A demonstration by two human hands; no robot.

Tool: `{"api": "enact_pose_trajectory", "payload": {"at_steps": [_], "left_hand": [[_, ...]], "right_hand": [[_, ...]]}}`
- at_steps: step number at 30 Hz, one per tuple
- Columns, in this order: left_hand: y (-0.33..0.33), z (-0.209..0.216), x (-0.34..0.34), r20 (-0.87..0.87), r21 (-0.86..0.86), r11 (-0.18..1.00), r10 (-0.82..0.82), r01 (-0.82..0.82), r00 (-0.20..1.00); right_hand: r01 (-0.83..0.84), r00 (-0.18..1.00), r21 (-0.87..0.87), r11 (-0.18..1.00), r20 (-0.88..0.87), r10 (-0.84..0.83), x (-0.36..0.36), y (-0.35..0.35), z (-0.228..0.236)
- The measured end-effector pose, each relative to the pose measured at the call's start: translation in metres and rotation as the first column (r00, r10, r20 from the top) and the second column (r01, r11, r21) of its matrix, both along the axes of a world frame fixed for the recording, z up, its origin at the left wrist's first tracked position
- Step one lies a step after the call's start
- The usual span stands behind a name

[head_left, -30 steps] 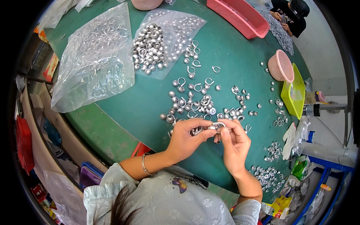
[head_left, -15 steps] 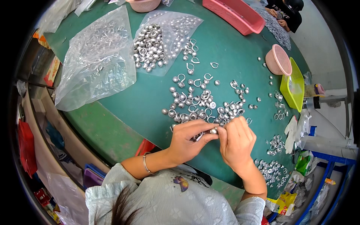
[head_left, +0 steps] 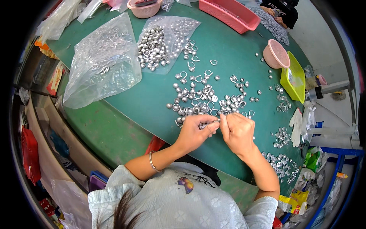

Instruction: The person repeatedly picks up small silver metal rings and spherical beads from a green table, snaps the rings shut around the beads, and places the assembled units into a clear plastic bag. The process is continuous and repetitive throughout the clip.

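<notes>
Over the near edge of the green table my two hands meet at the fingertips. My left hand (head_left: 194,130) is closed around several silver metal rings (head_left: 204,125), which show between thumb and fingers. My right hand (head_left: 239,133) is closed in a pinch against the left fingertips; the small piece there is mostly hidden. Just beyond both hands lies a loose spread of silver metal balls and open rings (head_left: 192,93), some rings with a ball at the end. Farther off, a clear bag (head_left: 179,38) spills silver balls (head_left: 153,47).
A large clear bag of rings (head_left: 105,57) lies at left. Pink baskets (head_left: 228,17) and a green basket (head_left: 291,78) stand at the far and right edges. Small metal parts (head_left: 280,166) and a white glove (head_left: 296,126) lie at right. Another person (head_left: 282,13) sits far right.
My hands have shifted slightly up in the picture and stay together. The silver ball visible between my fingertips before is now mostly covered. The whole view has moved a little.
</notes>
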State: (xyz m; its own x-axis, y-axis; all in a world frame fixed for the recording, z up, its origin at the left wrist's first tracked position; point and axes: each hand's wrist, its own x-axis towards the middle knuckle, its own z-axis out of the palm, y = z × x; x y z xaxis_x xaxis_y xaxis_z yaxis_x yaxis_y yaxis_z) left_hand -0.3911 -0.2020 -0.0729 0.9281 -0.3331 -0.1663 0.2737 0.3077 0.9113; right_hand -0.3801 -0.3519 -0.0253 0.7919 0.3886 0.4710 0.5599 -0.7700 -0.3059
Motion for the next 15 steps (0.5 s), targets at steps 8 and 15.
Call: {"api": "enact_pose_trajectory", "payload": {"at_steps": [8,15], "left_hand": [[-0.006,0.007,-0.003,0.743,0.179,0.907,0.129,-0.381,0.657],[-0.005,0.007,-0.005,0.563,0.222,0.969,-0.038,-0.107,0.826]], "right_hand": [[0.069,0.937,0.138,0.988,-0.349,-0.017,-0.006,-0.003,0.032],[0.010,0.946,0.081,0.997,-0.324,0.017,-0.009,-0.009,0.032]]}}
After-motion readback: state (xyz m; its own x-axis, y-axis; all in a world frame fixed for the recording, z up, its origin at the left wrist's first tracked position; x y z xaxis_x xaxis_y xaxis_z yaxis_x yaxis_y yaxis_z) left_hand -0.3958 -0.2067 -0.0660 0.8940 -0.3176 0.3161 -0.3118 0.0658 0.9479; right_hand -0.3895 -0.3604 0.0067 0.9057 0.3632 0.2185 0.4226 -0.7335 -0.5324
